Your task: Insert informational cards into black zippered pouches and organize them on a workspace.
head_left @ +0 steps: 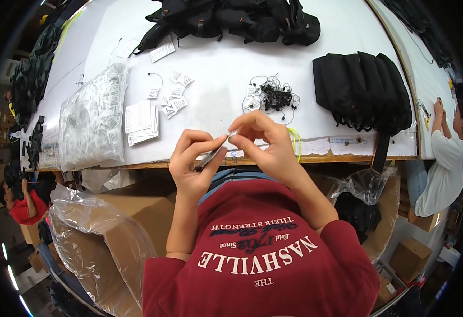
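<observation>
Just past the table's front edge, my left hand (190, 162) is closed on a small flat tag (208, 157), gripped between thumb and fingers. My right hand (269, 149) pinches a tiny whitish piece (232, 134) at the tag's upper end; whether it is part of the tag, I cannot tell. The fingertips of both hands nearly meet there. Beyond my right hand lies a tangle of black looped tag strings (278, 98). Small white printed packets (176, 91) are scattered farther left, and a stack of white cards (139, 119) sits near them.
A clear plastic bag of small packets (93, 119) stands at the left. Black bags (231, 22) are heaped at the back, with stacked black pouches (359, 91) on the right. Plastic-lined cardboard boxes (131, 211) flank me below the table (210, 68). Co-workers are at both sides.
</observation>
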### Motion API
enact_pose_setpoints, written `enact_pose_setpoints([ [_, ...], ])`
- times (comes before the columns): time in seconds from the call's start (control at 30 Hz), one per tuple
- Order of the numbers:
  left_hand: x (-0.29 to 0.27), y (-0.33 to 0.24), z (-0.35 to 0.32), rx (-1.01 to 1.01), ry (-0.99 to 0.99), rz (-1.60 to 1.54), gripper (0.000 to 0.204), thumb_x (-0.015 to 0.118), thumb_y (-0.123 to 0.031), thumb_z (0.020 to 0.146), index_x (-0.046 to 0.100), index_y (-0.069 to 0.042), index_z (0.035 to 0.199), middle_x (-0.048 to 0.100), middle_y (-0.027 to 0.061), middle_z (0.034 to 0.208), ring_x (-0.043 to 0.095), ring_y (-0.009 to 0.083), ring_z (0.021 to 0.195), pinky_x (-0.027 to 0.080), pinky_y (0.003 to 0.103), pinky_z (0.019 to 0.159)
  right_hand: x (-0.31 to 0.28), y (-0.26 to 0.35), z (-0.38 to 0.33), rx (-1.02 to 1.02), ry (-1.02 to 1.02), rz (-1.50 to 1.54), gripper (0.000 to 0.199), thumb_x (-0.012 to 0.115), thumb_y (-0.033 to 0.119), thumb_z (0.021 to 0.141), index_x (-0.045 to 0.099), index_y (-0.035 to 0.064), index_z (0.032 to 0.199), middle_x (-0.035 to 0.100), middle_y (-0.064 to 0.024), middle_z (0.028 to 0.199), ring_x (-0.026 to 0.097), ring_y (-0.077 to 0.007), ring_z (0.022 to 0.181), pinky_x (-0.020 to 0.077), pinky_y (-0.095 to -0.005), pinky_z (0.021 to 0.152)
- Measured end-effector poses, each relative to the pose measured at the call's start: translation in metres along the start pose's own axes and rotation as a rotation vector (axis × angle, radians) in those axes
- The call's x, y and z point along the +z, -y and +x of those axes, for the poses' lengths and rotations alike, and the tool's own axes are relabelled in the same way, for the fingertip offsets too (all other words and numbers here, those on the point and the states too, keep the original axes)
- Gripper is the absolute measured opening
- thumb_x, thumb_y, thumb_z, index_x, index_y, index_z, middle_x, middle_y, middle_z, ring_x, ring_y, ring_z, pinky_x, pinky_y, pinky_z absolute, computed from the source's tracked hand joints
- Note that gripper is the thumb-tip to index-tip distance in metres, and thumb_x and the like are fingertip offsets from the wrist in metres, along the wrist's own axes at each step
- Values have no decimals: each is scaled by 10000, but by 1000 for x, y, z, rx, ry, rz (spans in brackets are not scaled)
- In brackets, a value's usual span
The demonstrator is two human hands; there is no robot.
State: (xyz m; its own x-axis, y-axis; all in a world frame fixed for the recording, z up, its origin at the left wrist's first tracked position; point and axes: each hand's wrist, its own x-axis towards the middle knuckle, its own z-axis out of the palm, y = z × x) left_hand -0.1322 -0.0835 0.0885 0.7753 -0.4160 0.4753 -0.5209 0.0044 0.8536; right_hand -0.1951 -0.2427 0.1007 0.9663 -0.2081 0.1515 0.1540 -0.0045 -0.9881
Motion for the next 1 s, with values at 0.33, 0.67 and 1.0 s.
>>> enact_pose_setpoints([
  [0.33, -11, 21, -6, -188, 252, -521, 134, 590, -35, 874, 656, 40, 963, 582, 51, 870, 531, 111, 789, 413, 222, 703, -4, 4, -6, -64, -15, -191, 86, 684, -13, 780, 647, 4, 855, 621, -10, 683, 503, -36, 548, 396, -188, 509],
  [0.67, -3, 30, -7, -412, 299, -537, 35, 550, -44, 915, 542, -13, 929, 537, 12, 836, 507, 67, 730, 410, 203, 660, -9, -22, -3, 217, 170, 178, 110, 634, 122, 879, 606, 16, 889, 564, 5, 612, 469, -35, 484, 353, -182, 448],
  [1.0, 46, 143, 122, -267, 193, -261, 183, 618, -113, 872, 597, -5, 1019, 637, 74, 950, 589, 133, 790, 465, 234, 683, -31, -38, -8, 364, 36, 335, 128, 597, 144, 908, 578, 19, 894, 500, 16, 555, 404, -25, 433, 277, -178, 377],
])
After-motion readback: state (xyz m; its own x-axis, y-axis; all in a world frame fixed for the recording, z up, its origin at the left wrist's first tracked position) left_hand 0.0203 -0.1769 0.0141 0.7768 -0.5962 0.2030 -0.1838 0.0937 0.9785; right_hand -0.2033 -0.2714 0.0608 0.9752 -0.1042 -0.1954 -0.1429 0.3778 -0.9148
